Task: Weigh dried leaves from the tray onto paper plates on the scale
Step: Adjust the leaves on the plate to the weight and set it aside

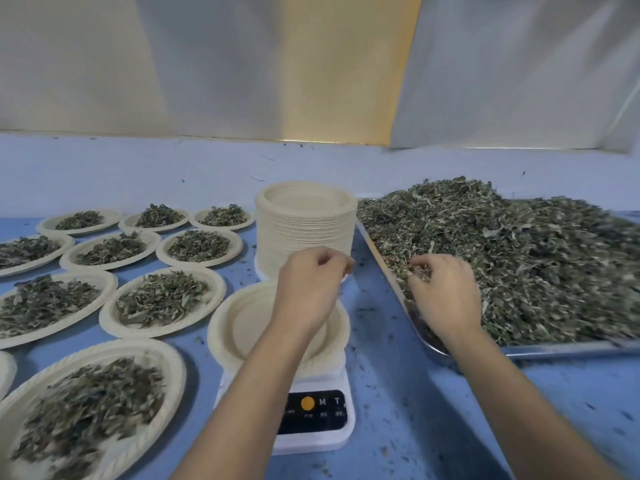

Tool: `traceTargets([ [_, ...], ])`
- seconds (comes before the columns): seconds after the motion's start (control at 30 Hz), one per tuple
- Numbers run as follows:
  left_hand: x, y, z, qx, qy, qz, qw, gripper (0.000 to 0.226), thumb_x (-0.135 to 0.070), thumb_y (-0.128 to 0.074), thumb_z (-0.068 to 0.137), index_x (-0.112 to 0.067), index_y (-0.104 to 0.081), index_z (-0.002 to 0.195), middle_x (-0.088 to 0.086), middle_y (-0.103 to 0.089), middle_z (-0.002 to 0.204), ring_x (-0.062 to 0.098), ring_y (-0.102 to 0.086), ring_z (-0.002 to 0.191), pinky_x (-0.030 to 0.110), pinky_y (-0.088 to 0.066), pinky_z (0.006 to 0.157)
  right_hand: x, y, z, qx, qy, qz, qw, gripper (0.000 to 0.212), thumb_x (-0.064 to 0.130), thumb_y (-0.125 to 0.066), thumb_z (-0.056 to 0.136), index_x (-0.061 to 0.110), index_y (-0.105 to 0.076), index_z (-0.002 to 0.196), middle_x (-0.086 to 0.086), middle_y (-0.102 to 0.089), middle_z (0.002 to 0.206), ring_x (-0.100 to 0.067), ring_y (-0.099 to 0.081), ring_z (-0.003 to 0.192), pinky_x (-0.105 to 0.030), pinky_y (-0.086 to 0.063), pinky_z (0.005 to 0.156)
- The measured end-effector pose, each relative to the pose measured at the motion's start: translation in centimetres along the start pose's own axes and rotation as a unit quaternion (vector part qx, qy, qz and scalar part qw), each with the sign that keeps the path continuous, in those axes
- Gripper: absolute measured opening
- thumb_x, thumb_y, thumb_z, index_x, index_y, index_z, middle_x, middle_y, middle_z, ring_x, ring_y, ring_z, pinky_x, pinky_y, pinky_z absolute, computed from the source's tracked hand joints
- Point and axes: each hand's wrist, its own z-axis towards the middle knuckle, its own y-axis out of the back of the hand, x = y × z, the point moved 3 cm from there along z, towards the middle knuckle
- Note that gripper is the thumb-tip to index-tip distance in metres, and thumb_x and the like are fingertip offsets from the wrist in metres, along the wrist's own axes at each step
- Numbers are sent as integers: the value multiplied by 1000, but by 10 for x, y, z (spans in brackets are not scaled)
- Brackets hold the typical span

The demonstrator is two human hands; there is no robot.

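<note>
We are at the start of a fresh portion: a bare paper plate [239, 327] sits on the scale [318, 417] toward the near edge of the worktop [398, 393], and no leaf lies on it yet. Our right hand [446, 292] is down in the dried leaves [536, 258] at the near left corner of the tray [561, 350], its fingers [424, 270] curled into the heap around a clump. Our left hand [311, 282] hovers over the far rim of the plate, just in front of the stack of spare plates [306, 237], fingers bent toward the thumb; blur hides whether they pinch anything. The next move, as we judge it, calls for lifting the clump clear of the tray rim, carrying it left and dropping it in the plate's middle, then trimming by pinches against the readout. The scale's long axis runs from near edge to far, display facing us. The tray's left rim slants from near toward far; the tray runs off to the right, so we cannot tell its long axis. Filled plates [110, 318] cover the worktop's left side
</note>
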Motion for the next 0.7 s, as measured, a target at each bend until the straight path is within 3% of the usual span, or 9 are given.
traceTargets([
  [0.07, -7, -19, 1, 19, 30, -89, 995, 26, -13, -55, 88, -20, -70, 68, -8, -72, 72, 3, -67, 74, 18, -50, 67, -16, 0, 3, 32, -18, -109, 993, 43, 33, -57, 90, 27, -52, 133, -4, -38, 150, -27, -21, 142, -47, -20, 114],
  [0.13, -13, -36, 3, 37, 59, -146, 987, 26, -12, -54, 90, -19, -69, 70, -7, -72, 71, 4, -67, 72, 14, -48, 60, -30, -4, 4, 81, -66, -170, 980, 60, 48, -54, 90, 32, -33, 144, -7, -9, 160, -32, 3, 146, -54, -3, 115],
  [0.2, -19, -49, 4, 51, 79, -175, 980, 25, -12, -53, 90, -17, -69, 72, -3, -73, 74, 9, -68, 73, 16, -48, 62, -40, -10, 3, 132, -135, -173, 967, 76, 59, -50, 88, 31, -16, 150, -13, 11, 160, -38, 15, 144, -59, 2, 113],
  [0.27, -22, -58, 4, 61, 86, -191, 976, 25, -11, -52, 89, -16, -68, 72, 0, -73, 76, 11, -66, 71, 16, -47, 59, -43, -17, 2, 179, -172, -167, 954, 85, 64, -48, 87, 29, -5, 152, -16, 17, 158, -41, 13, 144, -61, -3, 112],
  [0.33, -22, -65, 3, 66, 88, -192, 975, 25, -10, -51, 90, -15, -68, 71, 0, -72, 75, 11, -65, 69, 16, -47, 59, -41, -24, 1, 205, -162, -165, 951, 85, 61, -50, 87, 26, -5, 151, -16, 13, 158, -42, -2, 143, -58, -16, 110],
  [0.43, -20, -67, 1, 65, 96, -201, 973, 27, -10, -50, 91, -13, -68, 71, 0, -71, 73, 10, -63, 65, 15, -47, 57, -36, -27, 2, 198, -103, -93, 970, 70, 47, -56, 90, 20, -20, 144, -16, -8, 154, -40, -21, 136, -50, -29, 105],
  [0.57, -17, -65, 0, 50, 114, -211, 969, 28, -9, -48, 93, -12, -67, 72, -2, -70, 67, 9, -62, 61, 16, -45, 55, -26, -29, 8, 213, -3, 8, 977, 57, 27, -53, 95, 17, -27, 145, -17, -19, 150, -38, -26, 135, -44, -29, 107],
  [0.63, -17, -64, -1, 44, 116, -206, 971, 27, -9, -48, 92, -11, -67, 73, -3, -70, 66, 9, -61, 59, 16, -44, 56, -23, -28, 12, 196, 29, -23, 980, 51, 32, -49, 97, 21, -31, 144, -12, -18, 153, -35, -24, 137, -45, -31, 106],
  [0.7, -16, -62, -2, 40, 113, -198, 973, 26, -9, -49, 91, -12, -67, 73, -2, -70, 69, 9, -61, 59, 19, -44, 59, -25, -26, 14, 163, 32, -125, 978, 50, 46, -42, 97, 26, -34, 142, -8, -18, 155, -34, -23, 136, -46, -33, 103],
])
